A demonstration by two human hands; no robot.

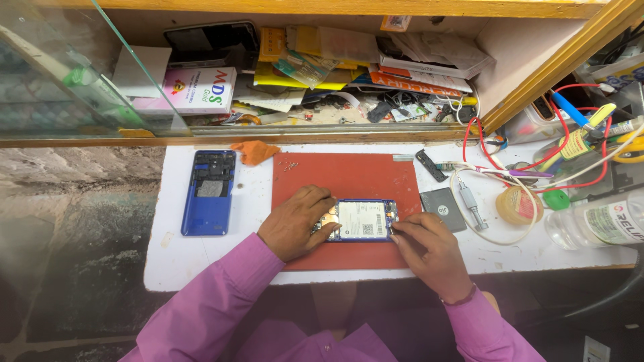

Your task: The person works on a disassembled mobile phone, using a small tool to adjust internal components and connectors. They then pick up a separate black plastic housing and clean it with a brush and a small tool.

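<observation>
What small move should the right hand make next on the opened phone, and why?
Probably ease the right hand fingertips along the opened phone edge: the left hand already braces the other end on the red mat, and its inner parts lie exposed.

hands 2 [295, 224] [429, 248] | opened phone 1 [362, 220] | blue back cover 1 [209, 192] | red mat 1 [349, 177] | plastic bottle 1 [594, 224]

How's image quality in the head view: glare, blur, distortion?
Head view: even, soft light, sharp on the opened phone between left hand and right hand; reflections wash the glass pane at upper left; wide-angle bend bows the wooden shelf edge; bottom corners fall dark.
</observation>
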